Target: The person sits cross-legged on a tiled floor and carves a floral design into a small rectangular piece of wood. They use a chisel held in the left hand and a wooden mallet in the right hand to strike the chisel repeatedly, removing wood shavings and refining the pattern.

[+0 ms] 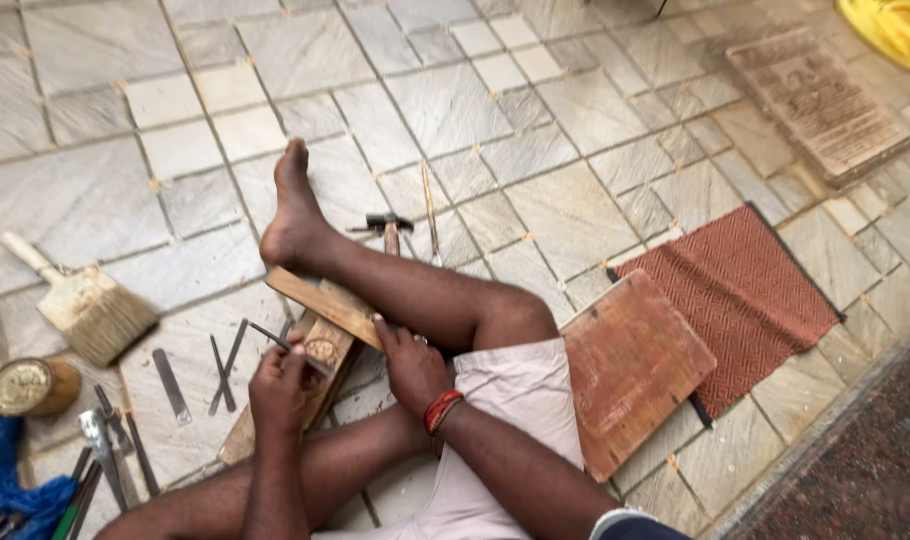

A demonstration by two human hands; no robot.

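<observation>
Down on the stone floor (455,100) we go, and the left hand (280,385) is curled shut around a thin metal tool (275,337), its grip closed near the tool's near end, the tip slanting up and to the left. The right hand (410,365) lies on a wooden block (320,355), fingers wrapped over a flat wooden strip (325,303) that crosses it; that grip looks closed on the strip. The block sits between the legs, just near the bare foot (293,205), its long axis running from near-left up toward far-right. The strip's long axis slants from far-left down to near-right.

By the look of it the tool is stiff, slim and light, best pinched low on the shaft for control. The block looks solid and heavy enough to stay put under a pressing palm.

Around them: a hammer (388,228) beyond the knee, loose metal files (225,355) to the left, a wide brush (85,305), a round tin (20,387), a reddish board (630,365) and a woven mat (745,295) on the right.
</observation>
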